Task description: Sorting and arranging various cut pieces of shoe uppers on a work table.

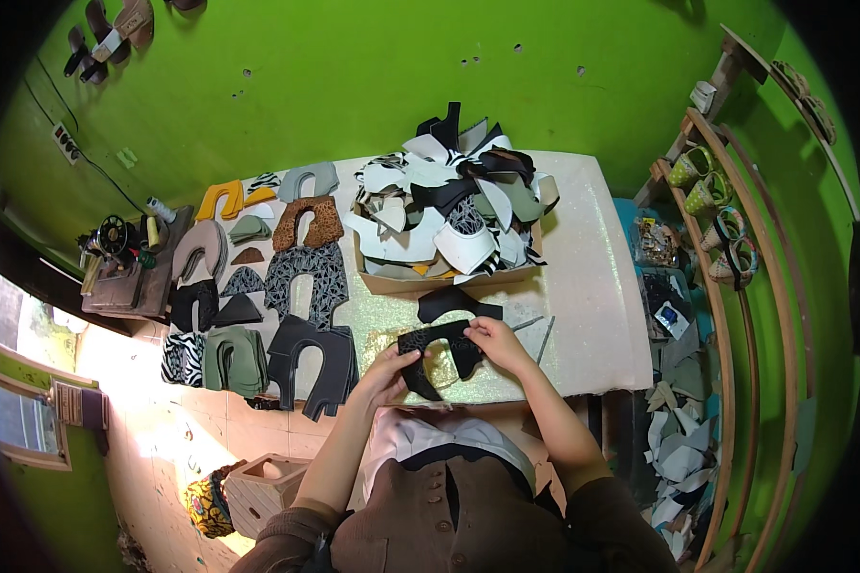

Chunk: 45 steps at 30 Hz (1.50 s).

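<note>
Near the table's front edge, both my hands hold a black, patterned, arch-shaped cut piece [438, 334]. My left hand [388, 372] pinches its left side, thumb on top. My right hand [492, 341] grips its upper right side, with fingers closed on the edge. Just beyond lies another black cut piece [444, 304], flat on the table. To the left sit sorted stacks of arch-shaped pieces: a dark grey stack [308, 361], an olive green stack [235, 361] and a black-and-grey patterned stack [306, 277]. A cardboard box [430, 281] heaped with mixed cut pieces stands behind my hands.
The pale table [597, 286] runs on to the right. Two thin, pen-like tools [545, 339] lie right of my hand. A sewing machine [115, 236] stands far left; a wooden rack [726, 315] with sandals is on the right. A wooden stool [263, 492] stands below left.
</note>
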Each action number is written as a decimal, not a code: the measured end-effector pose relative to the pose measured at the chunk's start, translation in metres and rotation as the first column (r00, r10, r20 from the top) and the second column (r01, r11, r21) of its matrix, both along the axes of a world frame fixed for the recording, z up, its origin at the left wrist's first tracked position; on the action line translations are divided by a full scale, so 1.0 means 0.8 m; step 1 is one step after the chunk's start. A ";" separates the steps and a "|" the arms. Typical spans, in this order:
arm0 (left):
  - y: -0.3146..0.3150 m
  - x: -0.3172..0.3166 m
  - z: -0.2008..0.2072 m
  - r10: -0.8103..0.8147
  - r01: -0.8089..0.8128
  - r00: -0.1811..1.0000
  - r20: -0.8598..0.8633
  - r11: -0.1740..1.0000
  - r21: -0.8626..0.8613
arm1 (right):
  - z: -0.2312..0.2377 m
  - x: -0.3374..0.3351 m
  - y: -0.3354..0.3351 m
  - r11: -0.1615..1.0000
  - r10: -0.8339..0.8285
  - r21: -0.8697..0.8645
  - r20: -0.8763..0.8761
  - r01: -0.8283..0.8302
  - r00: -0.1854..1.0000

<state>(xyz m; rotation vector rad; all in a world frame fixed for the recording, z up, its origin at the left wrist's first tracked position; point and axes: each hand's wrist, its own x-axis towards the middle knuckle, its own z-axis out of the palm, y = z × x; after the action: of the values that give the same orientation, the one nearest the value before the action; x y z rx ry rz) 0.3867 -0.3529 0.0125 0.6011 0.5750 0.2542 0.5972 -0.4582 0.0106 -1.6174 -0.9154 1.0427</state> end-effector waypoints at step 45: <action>0.042 -0.069 0.058 0.270 -0.309 0.948 0.169 0.648 0.696 | 0.114 -0.133 0.050 0.944 -0.321 0.252 0.571 0.211 0.755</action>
<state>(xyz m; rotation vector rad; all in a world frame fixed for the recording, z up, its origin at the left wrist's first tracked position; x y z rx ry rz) 0.3317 -0.3191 0.0587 1.2677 0.5103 0.8292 0.4910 -0.4180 0.1015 -1.8993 -1.1065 0.2125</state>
